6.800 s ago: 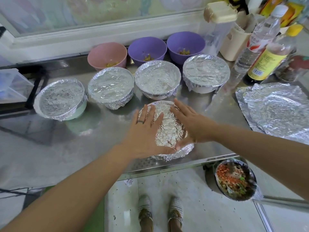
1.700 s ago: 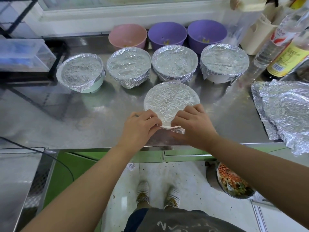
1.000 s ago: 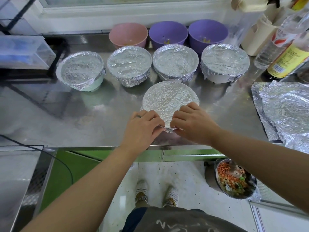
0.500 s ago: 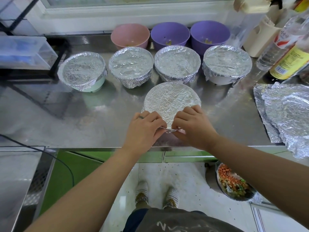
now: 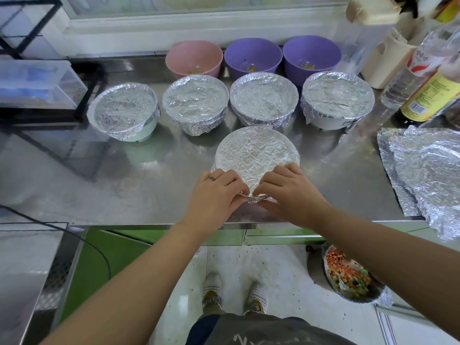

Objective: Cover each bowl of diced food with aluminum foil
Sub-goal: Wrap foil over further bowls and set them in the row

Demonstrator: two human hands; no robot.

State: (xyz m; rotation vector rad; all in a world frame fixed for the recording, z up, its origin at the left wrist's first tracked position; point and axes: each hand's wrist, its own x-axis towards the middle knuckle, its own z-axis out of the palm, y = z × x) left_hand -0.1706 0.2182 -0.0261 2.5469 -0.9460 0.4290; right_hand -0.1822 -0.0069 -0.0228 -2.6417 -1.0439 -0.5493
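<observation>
Along the back of the steel counter (image 5: 124,190) stand four bowls already capped in foil: the pale green one (image 5: 123,115) at far left, then three more (image 5: 195,103) (image 5: 263,99) (image 5: 337,99). Nearer me, between my hands, sits the fifth foil-covered bowl (image 5: 257,153).

My left hand (image 5: 216,192) is closed, fingertips pinching the bunched foil tail (image 5: 252,197) at the bowl's near rim. My right hand (image 5: 288,190) is pinched shut on that same tail from the other side, so both hands meet there.

The foil is thin, light and limp; it creases and holds a fold, but I judge it tears if I tug. So I take it at the loose edge and tuck under the rim rather than press the stretched top. The bowl feels light enough to skid on the slick steel.

To the right lie spare foil sheets (image 5: 428,170).

Several seconds ago my palms lay flat on the top; a second ago and now my fingers are gathered at the near edge.
</observation>
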